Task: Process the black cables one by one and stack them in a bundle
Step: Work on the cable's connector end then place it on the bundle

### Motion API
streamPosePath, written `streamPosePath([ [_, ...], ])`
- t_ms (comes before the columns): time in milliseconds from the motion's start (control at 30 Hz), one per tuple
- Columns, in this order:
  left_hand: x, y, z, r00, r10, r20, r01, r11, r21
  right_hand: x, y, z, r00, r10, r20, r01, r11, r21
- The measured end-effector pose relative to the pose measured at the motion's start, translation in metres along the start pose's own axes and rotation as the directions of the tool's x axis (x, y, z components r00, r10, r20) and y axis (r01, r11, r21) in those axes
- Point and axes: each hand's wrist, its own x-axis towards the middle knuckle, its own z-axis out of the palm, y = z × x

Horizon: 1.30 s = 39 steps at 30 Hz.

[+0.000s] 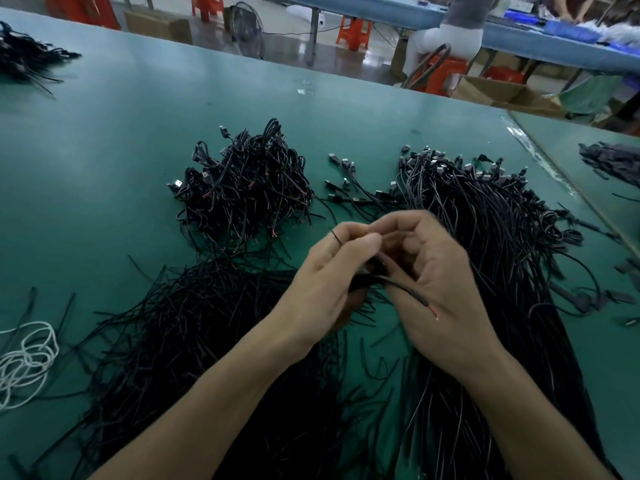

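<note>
My left hand (pixel 329 282) and right hand (pixel 436 282) meet above the green table (pixel 121 133). Their fingers are curled, and both pinch one black cable (pixel 407 291), whose stripped red tip lies across my right hand. My forearms reach in from below. Beyond sits a heap of coiled cables (pixel 242 188), with straight cables (pixel 485 220) spread to its right.

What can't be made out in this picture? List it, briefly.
Head view: the middle of the black cable is hidden by the curled fingers of the left hand and right hand.
The straight bundle is cut off by the bottom edge.
The far heap is blurred and cut by the left edge.
The plugs are too small to tell their type.
</note>
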Motion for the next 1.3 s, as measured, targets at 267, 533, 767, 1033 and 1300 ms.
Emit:
streamPosePath([
  [267,0.001,-0.001,0.000,0.964,0.186,-0.192,-0.179,0.983,0.050,-0.004,0.000,-0.001,0.998,0.067,-0.015,-0.065,0.992,0.106],
  [533,0.003,-0.002,-0.003,0.937,0.229,-0.264,-0.215,0.973,0.082,-0.012,0.001,0.007,0.985,0.171,-0.023,-0.166,0.975,0.145],
  [767,0.002,0.000,-0.005,0.959,0.196,-0.205,-0.198,0.980,0.009,-0.009,-0.002,0.006,0.965,0.181,-0.187,-0.168,0.982,0.081],
  [1033,0.002,-0.006,-0.003,0.954,0.237,-0.185,-0.241,0.971,0.002,-0.014,0.001,0.010,0.981,-0.168,-0.098,0.119,0.916,-0.383],
  [1300,0.004,-0.009,-0.002,0.924,0.079,-0.373,-0.043,0.994,0.102,-0.020,-0.001,0.011,0.907,-0.379,0.183,0.383,0.564,-0.732],
])
